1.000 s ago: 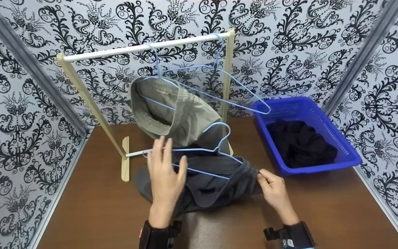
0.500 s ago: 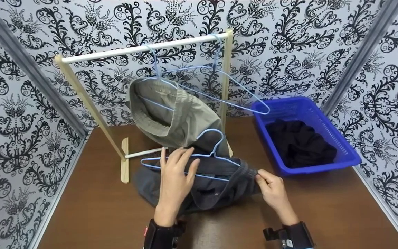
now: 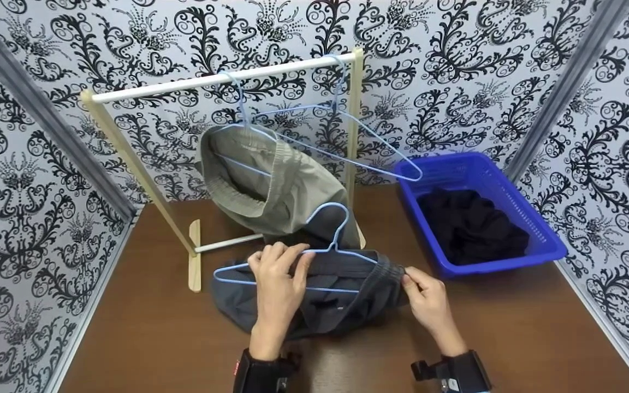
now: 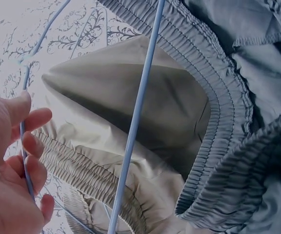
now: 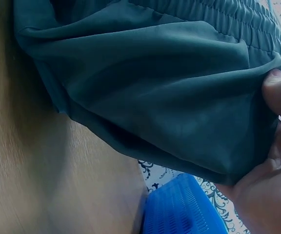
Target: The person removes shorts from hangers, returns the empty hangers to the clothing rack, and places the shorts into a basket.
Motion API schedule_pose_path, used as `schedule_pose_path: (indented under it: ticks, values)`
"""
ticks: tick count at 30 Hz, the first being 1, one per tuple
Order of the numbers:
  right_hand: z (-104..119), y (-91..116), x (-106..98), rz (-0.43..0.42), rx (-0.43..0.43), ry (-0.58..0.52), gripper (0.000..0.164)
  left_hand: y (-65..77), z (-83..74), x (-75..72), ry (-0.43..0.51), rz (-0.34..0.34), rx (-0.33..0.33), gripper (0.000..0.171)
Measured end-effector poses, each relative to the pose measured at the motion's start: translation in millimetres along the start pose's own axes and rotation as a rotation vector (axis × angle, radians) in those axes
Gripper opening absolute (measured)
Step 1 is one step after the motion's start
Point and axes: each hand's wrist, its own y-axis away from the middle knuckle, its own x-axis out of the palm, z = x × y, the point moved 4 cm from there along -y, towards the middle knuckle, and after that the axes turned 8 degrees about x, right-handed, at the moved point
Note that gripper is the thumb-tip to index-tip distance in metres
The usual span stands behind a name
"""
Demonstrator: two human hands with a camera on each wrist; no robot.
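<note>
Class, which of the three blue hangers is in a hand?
The front hanger, gripped by the left hand; the bare hanger and the khaki-clad hanger hang from the white rail.

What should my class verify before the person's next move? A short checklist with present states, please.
1. Right hand grips the dark grey, elastic-waisted fabric garment: ok.
2. Left hand holds the nearest thin blue hanger: ok.
3. Hanger's right end inside the waistband: ok.
4. Hanger's left end inside the waistband: not ok; it shows uncovered.
5. Bare stretch on the round white rail: ok, left of the hung khaki-grey fabric garment.
</note>
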Motion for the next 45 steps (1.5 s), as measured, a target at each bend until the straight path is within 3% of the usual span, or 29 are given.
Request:
schedule_pose_path:
  ticks: [10,17,28,34,45]
  values:
    - [3,2,5,-0.045,0.027,0.001,0.023,1.8,1.2,-0.3,0.0,-0.06,-0.018,0.01]
    - [20,2,7,-0.094,0.033,-0.013,0.021,2.9,2.1,-3.6,-0.017,-0.076,-0.031,0.01]
    - [-1,5,8,-0.13,0.111,-0.021,0.022,3.6,2.0,-9.3,-0.002,-0.075,-0.057,0.009]
    - [-3,5,9,-0.141,0.121,-0.033,0.021,3.3,4.5,-12.8,-0.004,-0.084,-0.059,0.01]
    - [-3,2,6,-0.121,0.228,-0.076,0.02,1.7,10.3,-18.7,0.001,-0.093,-0.076,0.01]
